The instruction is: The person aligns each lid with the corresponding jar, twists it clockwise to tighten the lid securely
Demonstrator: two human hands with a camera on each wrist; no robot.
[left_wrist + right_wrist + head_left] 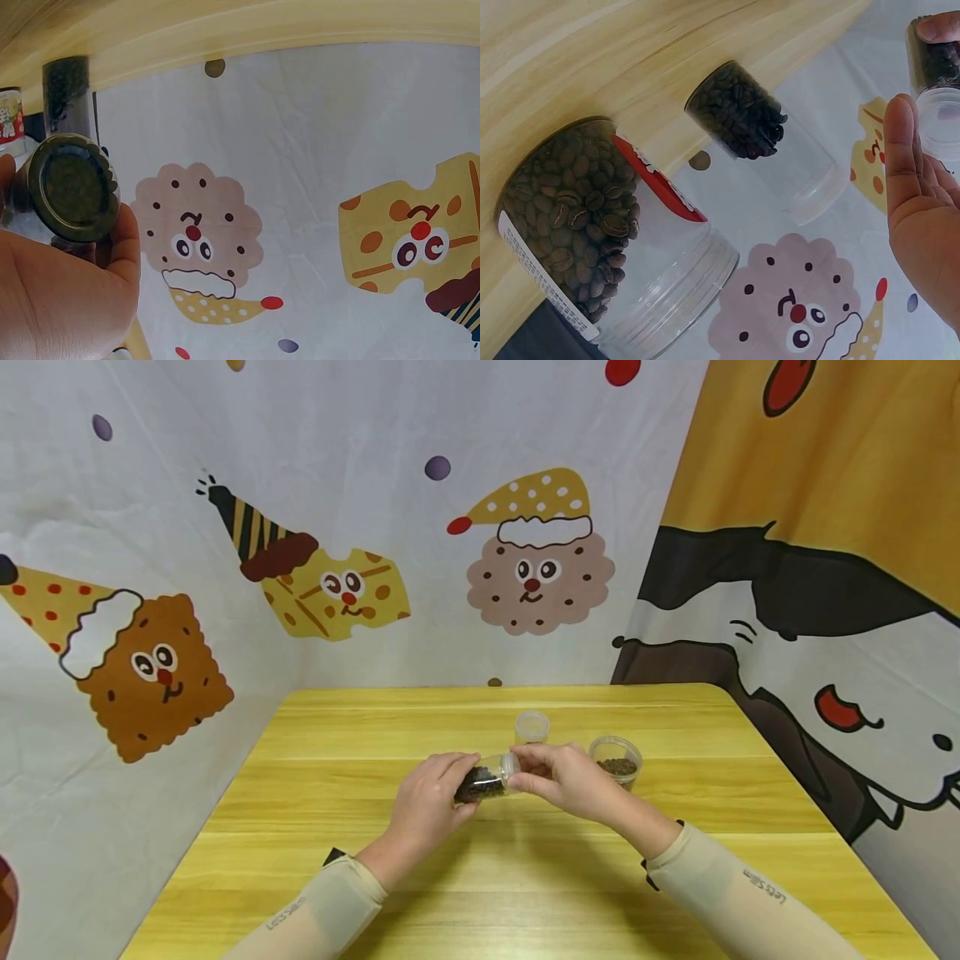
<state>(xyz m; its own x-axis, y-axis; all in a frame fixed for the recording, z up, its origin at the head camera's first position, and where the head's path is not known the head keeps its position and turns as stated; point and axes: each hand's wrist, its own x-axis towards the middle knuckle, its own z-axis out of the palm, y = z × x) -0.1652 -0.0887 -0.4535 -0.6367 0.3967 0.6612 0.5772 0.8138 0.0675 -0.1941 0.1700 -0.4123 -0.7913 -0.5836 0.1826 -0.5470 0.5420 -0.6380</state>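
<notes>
My left hand grips a small clear jar partly filled with dark pieces like coffee beans. The jar lies tipped nearly on its side, its base toward the left; in the left wrist view its round base faces the camera. At the other end, my right hand has its thumb and fingers around the clear cap. In the right wrist view the fingers are close beside this cap, and the thumb is hidden.
A slim clear jar of dark coffee beans stands upright behind the hands. To its right is a wider jar of brown beans with a red label and threaded rim. Both are on the wooden table, before a cartoon-printed curtain.
</notes>
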